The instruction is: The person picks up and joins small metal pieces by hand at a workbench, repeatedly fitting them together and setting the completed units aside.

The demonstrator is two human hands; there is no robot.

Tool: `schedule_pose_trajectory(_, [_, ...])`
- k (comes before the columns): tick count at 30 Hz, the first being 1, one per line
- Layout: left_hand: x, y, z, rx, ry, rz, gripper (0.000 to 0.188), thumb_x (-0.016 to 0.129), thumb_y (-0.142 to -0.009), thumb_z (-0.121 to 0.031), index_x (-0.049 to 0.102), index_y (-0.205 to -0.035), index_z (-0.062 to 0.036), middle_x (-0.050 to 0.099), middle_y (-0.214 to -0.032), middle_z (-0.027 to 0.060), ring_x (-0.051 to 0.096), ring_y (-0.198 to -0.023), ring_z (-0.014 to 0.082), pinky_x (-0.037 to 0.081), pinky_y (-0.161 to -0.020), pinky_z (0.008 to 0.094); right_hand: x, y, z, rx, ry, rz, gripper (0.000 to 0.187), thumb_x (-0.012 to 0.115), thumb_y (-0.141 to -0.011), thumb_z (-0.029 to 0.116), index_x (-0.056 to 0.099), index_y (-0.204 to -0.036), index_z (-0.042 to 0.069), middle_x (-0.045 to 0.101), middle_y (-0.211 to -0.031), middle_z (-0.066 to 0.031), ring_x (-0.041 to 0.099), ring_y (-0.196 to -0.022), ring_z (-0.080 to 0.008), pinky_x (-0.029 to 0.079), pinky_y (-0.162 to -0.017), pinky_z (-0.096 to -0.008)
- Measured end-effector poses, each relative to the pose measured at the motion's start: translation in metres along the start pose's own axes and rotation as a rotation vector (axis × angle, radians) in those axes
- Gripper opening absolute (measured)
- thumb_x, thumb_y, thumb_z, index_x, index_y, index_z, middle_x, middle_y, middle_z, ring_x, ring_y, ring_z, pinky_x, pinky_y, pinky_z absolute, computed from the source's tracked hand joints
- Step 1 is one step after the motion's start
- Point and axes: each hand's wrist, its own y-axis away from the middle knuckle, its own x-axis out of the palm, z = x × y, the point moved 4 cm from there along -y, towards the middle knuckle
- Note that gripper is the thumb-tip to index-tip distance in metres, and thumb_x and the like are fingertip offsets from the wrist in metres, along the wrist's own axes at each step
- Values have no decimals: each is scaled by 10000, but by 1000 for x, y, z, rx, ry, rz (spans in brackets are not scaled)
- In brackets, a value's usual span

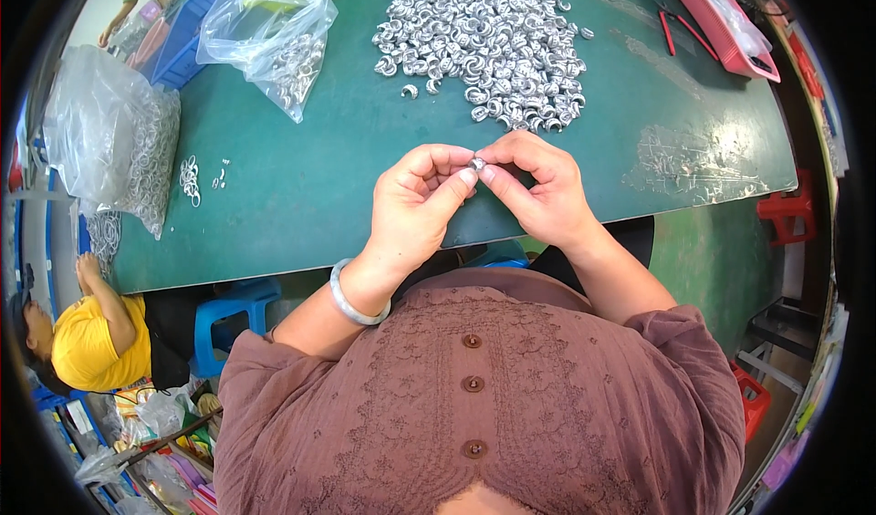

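Note:
Over the near edge of the green table, my left hand [422, 191] and my right hand [540, 185] meet at their fingertips. Thumbs and forefingers of both pinch one small silvery curved metal piece [477, 164], mostly covered by the fingers. It resembles the pieces in the large heap [479, 41] beyond my hands, which are shiny, open and C-shaped. Two loose curved pieces [410, 91] lie at the heap's left edge. A few thin metal rings [190, 181] and tiny bits [221, 174] rest on the table to the left.
A plastic bag of rings [155, 150] stands at the table's left, near a smaller bag [297, 68] and a blue crate [187, 36]. At the far right are red-handled pliers [689, 33] and a pink basket [730, 36]. A person in yellow [100, 342] sits at left.

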Motion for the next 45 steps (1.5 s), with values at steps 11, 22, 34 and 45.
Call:
schedule_pose_trajectory(11, [6,1,0,72,8,62,268,568,-788,32,524,-1053,19,562,-893,31,526,-807,77,442,-738,200,-2,0,-8,64,-73,25,48,577,-783,40,599,-807,4,561,-722,-39,478,-579,-70,385,-515,-205])
schedule_pose_trajectory(22, [6,1,0,62,-32,75,291,565,-794,28,517,-1081,26,558,-913,32,522,-826,79,433,-770,203,-1,0,-11,89,-100,7,62,555,-801,38,592,-804,-12,566,-727,-47,490,-609,-78,393,-541,-213])
schedule_pose_trajectory(34, [5,2,-1,26,15,66,277,547,-810,9,517,-1085,27,577,-930,52,546,-807,90,455,-729,211,0,0,-11,99,-87,32,65,552,-803,40,591,-799,-12,561,-714,-45,492,-610,-79,394,-542,-215])
schedule_pose_trajectory(45, [2,0,1,2,48,52,296,511,-826,6,451,-1116,12,561,-927,67,535,-824,99,454,-735,234,3,-3,-6,33,-107,72,97,591,-766,15,598,-863,7,551,-772,-40,498,-632,-81,403,-547,-198])
